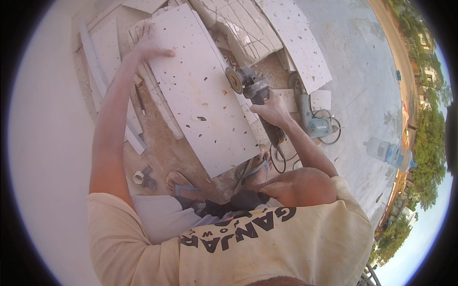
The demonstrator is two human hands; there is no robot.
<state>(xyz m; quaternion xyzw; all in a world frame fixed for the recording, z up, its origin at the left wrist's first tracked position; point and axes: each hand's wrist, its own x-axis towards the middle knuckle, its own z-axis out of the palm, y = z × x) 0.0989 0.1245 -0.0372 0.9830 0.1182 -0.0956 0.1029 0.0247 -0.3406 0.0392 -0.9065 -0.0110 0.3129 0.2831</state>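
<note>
A long white terrazzo slab (191, 90) with dark flecks lies slantwise in front of me. My left hand (147, 45) rests on its far left edge, thumb stretched over the face and fingers spread. At the slab's right edge, my right hand (276, 108) is wrapped round an angle grinder (257, 90). The grinder's disc (234, 80) stands right by that edge; whether it touches cannot be seen. A black cord hangs from the grinder's rear end near my right foot.
Right of the grinder lies a teal power tool (309, 119) with its cord. Beyond are a scored pale block (243, 33) and another speckled slab (305, 52). Pale strips (95, 62) lie left, pipe fittings (144, 178) near my left foot, a water bottle (389, 153) far right.
</note>
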